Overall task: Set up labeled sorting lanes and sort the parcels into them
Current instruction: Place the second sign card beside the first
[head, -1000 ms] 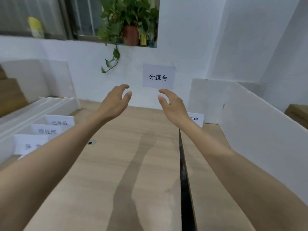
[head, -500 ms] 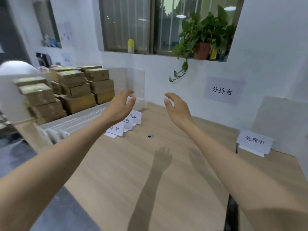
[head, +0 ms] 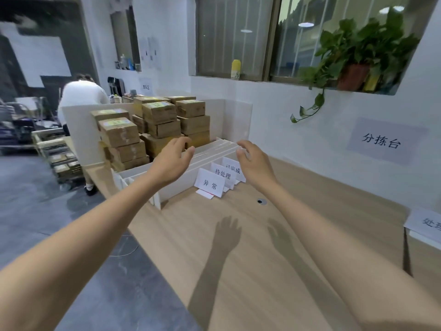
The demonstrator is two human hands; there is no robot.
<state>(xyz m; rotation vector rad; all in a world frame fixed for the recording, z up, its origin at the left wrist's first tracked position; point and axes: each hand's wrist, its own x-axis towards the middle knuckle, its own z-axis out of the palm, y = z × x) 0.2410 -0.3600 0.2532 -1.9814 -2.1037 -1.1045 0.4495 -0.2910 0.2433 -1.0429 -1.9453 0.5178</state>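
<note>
Stacked brown cardboard parcels (head: 158,112) behind white lane dividers (head: 214,150), three upright labels (head: 211,183) alongside

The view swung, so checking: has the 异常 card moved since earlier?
No. The 异常 card still stands just left of the cable hole; only the camera turned.

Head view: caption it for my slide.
Empty left hand and right hand held out toward stacked parcels and label cards.
</note>
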